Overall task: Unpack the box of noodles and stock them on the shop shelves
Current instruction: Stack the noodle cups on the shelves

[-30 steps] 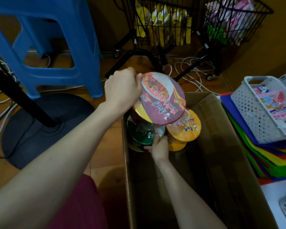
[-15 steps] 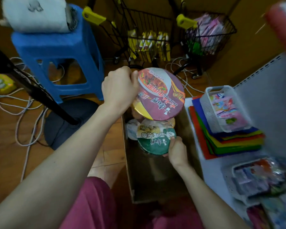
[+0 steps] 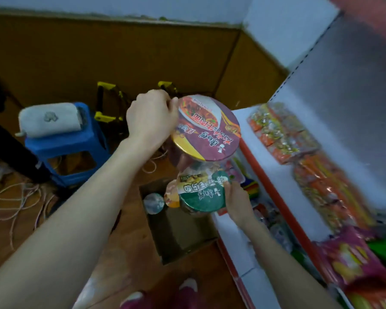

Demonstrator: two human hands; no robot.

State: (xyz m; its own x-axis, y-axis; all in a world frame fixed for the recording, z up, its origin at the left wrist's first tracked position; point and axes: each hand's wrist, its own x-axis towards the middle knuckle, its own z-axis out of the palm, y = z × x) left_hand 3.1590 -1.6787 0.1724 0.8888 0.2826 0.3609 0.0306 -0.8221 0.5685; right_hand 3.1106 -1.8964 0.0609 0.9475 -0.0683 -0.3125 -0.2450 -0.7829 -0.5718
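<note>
My left hand [image 3: 151, 118] is up at about eleven o'clock of centre, its back towards me and its fingers curled tight over the rim of the maroon bowl [image 3: 206, 128], gripping that rim at its ten o'clock side. The bowl tilts, its lid facing me, and hangs in the air clear of everything but my grip. Just below it, at its six o'clock, my right hand [image 3: 239, 204] holds the green bowl [image 3: 201, 192] from the four o'clock side, fingers wrapped round the wall and a fingertip pressed on the lid's edge. How the fingers lie underneath I cannot tell. The two bowls sit close, one above the other; whether they touch is unclear. The box [image 3: 178, 233] stands open on the floor at six o'clock of the green bowl, with one more bowl [image 3: 153, 202] showing in its far corner. The shelf [image 3: 281, 175] runs along at three o'clock, with packets [image 3: 283, 134] lying on it. A blue stool [image 3: 67, 148] stands at nine o'clock.
</note>
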